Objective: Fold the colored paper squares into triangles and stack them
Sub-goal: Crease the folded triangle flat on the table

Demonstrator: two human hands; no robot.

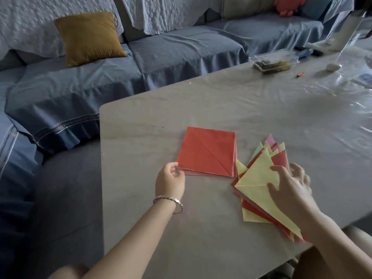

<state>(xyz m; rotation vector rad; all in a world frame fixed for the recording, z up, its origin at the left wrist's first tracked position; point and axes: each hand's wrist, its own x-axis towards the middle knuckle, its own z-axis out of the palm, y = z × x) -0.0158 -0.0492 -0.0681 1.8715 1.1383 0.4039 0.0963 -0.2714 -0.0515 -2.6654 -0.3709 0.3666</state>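
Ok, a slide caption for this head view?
Left hand pinches the red square stack; right hand spread over the folded triangles.

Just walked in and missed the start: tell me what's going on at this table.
A person is handling coloured paper at a grey table. Their left hand pinches the near corner of a stack of red paper squares, whose top sheet shows a diagonal crease. Their right hand, fingers spread, is over a fanned pile of folded paper triangles in yellow, red, pink and green, with yellow on top. Whether it touches the pile is unclear.
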